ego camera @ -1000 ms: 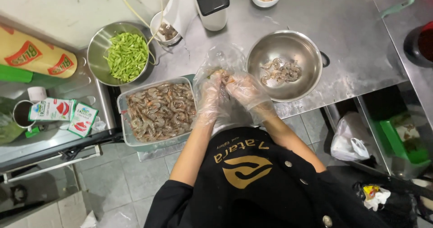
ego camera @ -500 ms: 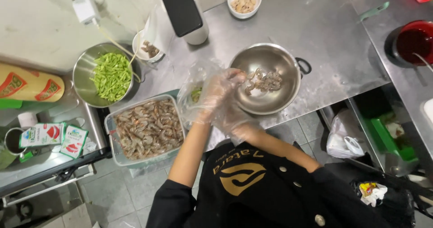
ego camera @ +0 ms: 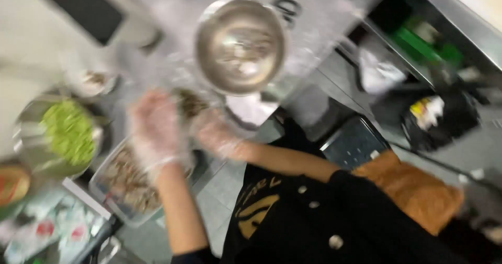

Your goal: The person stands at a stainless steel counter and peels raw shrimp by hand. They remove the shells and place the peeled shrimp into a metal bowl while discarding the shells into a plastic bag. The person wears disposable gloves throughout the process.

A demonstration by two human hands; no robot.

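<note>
The picture is heavily blurred, so fine detail is uncertain. Both hands wear thin, clear plastic gloves and meet over the near edge of the steel surface (ego camera: 324, 29). The left hand (ego camera: 157, 130) and the right hand (ego camera: 217, 133) appear to be closed on a small brownish shrimp (ego camera: 191, 103) between them, though whether the fingers pinch it or only cup it cannot be told.

The likeliest mishap is a slip: wet gloves on a slick shrimp give little grip, and since it is held just past the tray's rim and right at the surface's edge, a dropped one could fall to the tiled floor instead of into a container. A loose glove could also catch and tear on a sharp shell or tail.

The shrimp reads as a small, dark, mottled lump, its shape smeared. Below the left hand sits the clear plastic tray (ego camera: 133, 219) heaped with grey-brown raw shrimp. Beyond the hands stands the round steel bowl (ego camera: 240, 44) holding a few pale pieces. To the left, a metal bowl of chopped green vegetables (ego camera: 68, 133) stands apart.
</note>
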